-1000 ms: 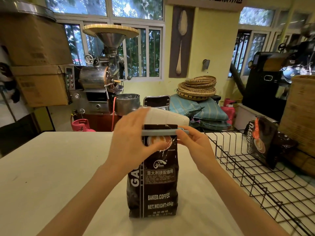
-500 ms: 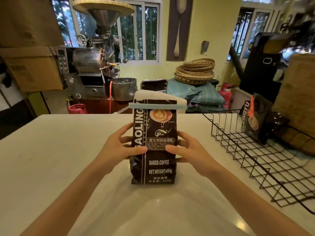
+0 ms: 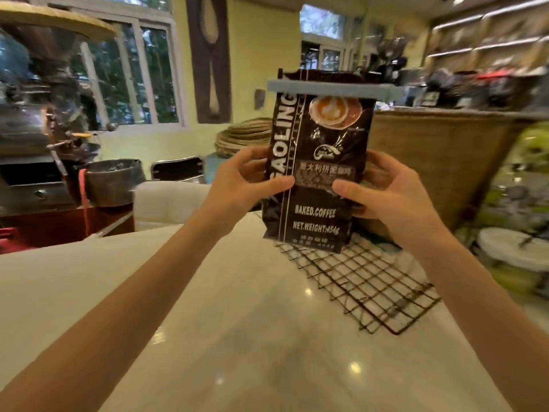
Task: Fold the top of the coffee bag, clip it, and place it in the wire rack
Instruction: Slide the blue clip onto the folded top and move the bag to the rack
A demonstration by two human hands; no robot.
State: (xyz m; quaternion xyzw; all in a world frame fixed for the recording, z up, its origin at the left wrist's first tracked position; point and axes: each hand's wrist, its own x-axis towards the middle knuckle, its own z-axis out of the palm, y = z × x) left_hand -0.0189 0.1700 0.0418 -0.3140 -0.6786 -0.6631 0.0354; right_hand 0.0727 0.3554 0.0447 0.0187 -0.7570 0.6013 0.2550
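A black coffee bag [image 3: 319, 162] with white lettering is held upright in the air, its base just above the near end of the black wire rack [image 3: 365, 281]. A long grey-blue clip [image 3: 332, 89] runs across the bag's folded top. My left hand [image 3: 246, 181] grips the bag's left side, thumb on the front. My right hand [image 3: 383, 188] grips the right side the same way. The rack lies on the white table [image 3: 208, 322], to the right of centre.
A tall woven basket [image 3: 439, 162] stands right behind the rack. A coffee roaster [image 3: 44, 129] and a metal bucket [image 3: 114, 181] are at the left beyond the table. Shelves with blurred goods fill the far right. A white chair back [image 3: 169, 200] is behind the table.
Both hands moved down from the clip to the bag's sides, then lifted the bag off the table and carried it right, over the rack. The view has swung to the right.
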